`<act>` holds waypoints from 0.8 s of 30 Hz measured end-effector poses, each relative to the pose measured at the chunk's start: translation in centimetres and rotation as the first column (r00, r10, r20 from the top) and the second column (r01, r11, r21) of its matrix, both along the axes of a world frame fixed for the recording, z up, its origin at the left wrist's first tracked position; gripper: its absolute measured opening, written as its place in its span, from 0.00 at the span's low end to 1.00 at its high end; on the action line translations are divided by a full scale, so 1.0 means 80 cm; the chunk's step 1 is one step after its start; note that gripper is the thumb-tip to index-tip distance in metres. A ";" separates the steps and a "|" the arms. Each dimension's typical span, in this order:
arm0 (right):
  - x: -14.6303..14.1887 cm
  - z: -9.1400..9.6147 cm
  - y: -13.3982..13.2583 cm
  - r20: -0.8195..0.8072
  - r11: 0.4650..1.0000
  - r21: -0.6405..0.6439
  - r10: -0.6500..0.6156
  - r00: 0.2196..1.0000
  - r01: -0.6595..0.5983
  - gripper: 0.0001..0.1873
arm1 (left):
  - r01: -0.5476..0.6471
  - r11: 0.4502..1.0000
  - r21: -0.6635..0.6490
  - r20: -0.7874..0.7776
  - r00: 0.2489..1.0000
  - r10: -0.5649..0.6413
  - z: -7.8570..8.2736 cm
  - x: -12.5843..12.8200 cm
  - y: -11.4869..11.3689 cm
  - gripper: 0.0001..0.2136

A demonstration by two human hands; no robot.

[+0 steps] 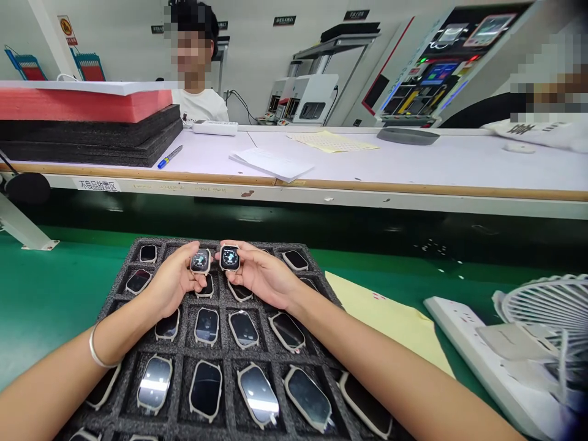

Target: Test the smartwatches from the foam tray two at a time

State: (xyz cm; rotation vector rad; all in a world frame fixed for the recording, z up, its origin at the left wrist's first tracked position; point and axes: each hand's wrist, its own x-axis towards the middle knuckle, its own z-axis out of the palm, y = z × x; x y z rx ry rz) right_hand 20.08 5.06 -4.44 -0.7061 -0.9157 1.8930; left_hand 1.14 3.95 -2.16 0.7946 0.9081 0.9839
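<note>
My left hand (177,278) pinches a strapless smartwatch (200,261) whose lit screen shows a dial. Close beside it, my right hand (260,269) grips a second smartwatch (229,258), also lit with a watch face. Both are held over the far part of a dark foam tray (179,361). In the tray's square pockets lie several more watch bodies with dark screens, among them one watch (205,390) near the front and another watch (206,324) farther in. My hands and forearms hide some of the pockets.
Right of the tray lie a yellow sheet (390,318), a white power strip (487,373) and a white fan (546,303). Across the back runs a raised shelf (349,168) with papers (271,164), a blue pen (169,157) and stacked foam (92,141). A person (197,101) sits beyond it.
</note>
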 end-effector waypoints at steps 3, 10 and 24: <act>-0.001 0.000 -0.002 0.013 1.000 0.004 -0.023 1.000 0.023 0.16 | -0.010 0.999 0.032 -0.026 1.000 0.011 0.000 0.000 -0.002 0.17; -0.001 0.000 -0.006 0.101 0.997 0.069 -0.037 0.994 0.030 0.18 | 0.016 0.995 0.095 -0.036 0.999 -0.013 0.002 -0.003 -0.003 0.18; -0.001 -0.003 -0.007 0.195 0.984 0.177 -0.051 0.980 0.016 0.19 | 0.059 0.988 0.144 -0.120 0.992 -0.042 -0.005 -0.001 -0.004 0.16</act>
